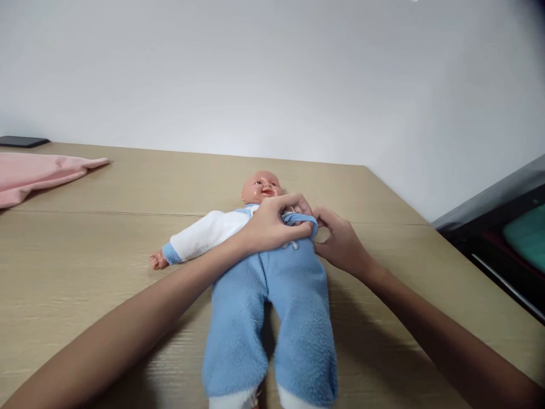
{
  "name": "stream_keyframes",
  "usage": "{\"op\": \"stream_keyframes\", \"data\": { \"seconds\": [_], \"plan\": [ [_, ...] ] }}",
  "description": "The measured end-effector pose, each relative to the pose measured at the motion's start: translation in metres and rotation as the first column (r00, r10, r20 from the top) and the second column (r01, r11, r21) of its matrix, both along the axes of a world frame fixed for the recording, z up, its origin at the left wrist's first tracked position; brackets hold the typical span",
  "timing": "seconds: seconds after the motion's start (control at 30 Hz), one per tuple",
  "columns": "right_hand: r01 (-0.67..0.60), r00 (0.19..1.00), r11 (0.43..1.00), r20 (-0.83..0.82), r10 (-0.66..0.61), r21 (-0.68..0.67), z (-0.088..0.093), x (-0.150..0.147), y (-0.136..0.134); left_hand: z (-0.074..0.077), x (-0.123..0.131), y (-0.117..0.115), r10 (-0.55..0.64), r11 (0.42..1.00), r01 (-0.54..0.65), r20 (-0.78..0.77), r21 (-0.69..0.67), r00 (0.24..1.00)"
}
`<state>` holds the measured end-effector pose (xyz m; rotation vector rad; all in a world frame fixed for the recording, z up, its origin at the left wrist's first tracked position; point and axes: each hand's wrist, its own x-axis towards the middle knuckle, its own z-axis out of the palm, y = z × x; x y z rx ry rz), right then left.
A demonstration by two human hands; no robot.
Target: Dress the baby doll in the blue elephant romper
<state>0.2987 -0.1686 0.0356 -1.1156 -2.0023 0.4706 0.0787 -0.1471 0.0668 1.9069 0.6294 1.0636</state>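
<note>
Working over the doll [238,301], two hands are meeting at a blue band [300,218]!
Pink cloth [42,173] is lying far left on the table [76,272], a flat dark object [23,141] is resting behind; the left hand [270,224], half curled, is holding the band and blocking the chest, while the right hand [343,244] is curving loosely, fingertips touching it, any grip unclear. The doll is lying face-up mid-table, wearing fuzzy blue trousers, one white sleeve showing its blue cuff.

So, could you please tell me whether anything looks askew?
Yes: the doll's outfit looks askew, with blue cloth bunched between the left hand and right hand, while only one sleeve lies stretched out.
</note>
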Motion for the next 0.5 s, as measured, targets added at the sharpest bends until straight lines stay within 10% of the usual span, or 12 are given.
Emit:
{"op": "stream_keyframes", "data": {
  "seconds": [0.17,0.4,0.5],
  "plan": [
    [-0.266,0.944,0.930,-0.265,0.198,-0.252,0.001,0.011,-0.015,0.000,0.002,0.011,0.016,0.981,-0.021,-0.030,-0.192,0.999],
    [-0.336,0.672,0.765,-0.709,-0.214,-0.549,-0.014,-0.004,-0.039,-0.002,0.005,0.015,-0.010,0.997,-0.004,-0.197,-0.074,0.980],
    [-0.293,0.591,0.776,-0.744,-0.312,-0.558,-0.026,-0.011,-0.038,-0.003,0.004,0.016,-0.009,0.999,0.001,-0.193,-0.041,0.981]
  ]
}}
